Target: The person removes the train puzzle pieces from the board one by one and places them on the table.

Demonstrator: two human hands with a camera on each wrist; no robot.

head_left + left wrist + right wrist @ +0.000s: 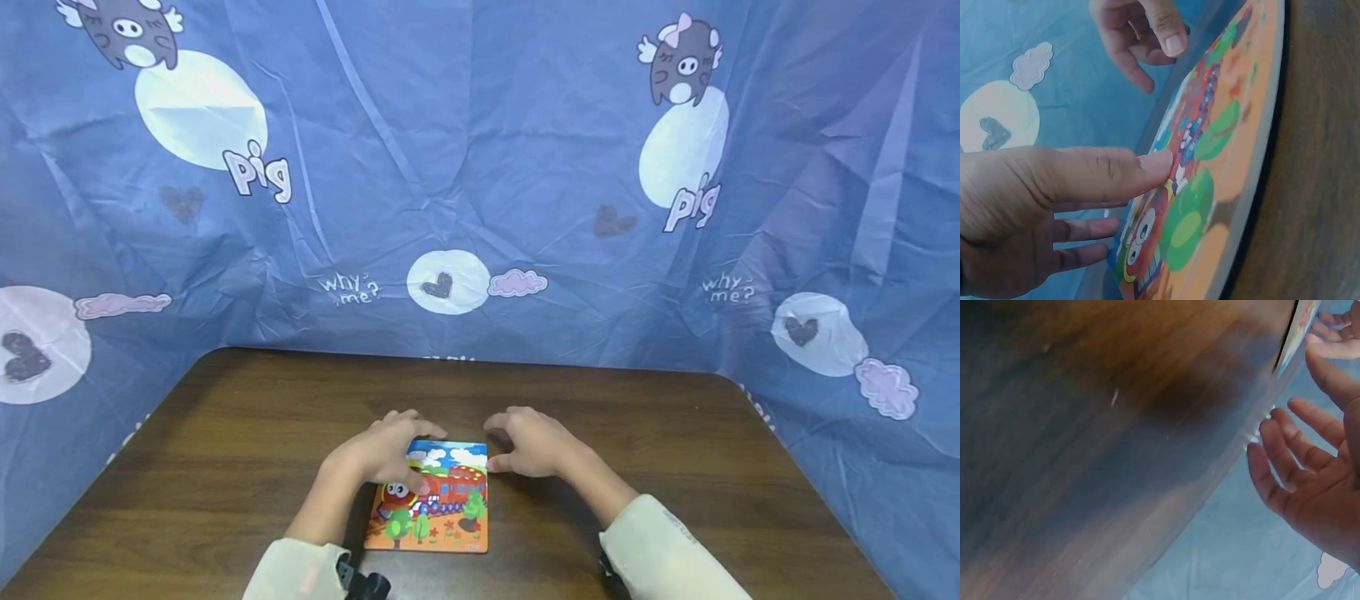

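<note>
A thin square picture board (442,533) lies flat on the table, printed with a red cartoon train, green trees and a blue sky. Over its upper left part is my left hand (386,450), thumb straight across the train picture and fingers spread towards the far edge. In the left wrist view the thumb (1110,172) tip appears to touch the printed surface. My right hand (532,443) is beside the upper right corner, thumb close to the right edge; whether it touches cannot be told. Loosely bent fingers (1282,462) of that hand hold nothing in the right wrist view.
The brown wooden table (637,417) has rounded far corners. A blue printed cloth (465,200) hangs behind it and along both sides. Dark wrist straps with a device (363,582) show at the pale sleeves (667,550).
</note>
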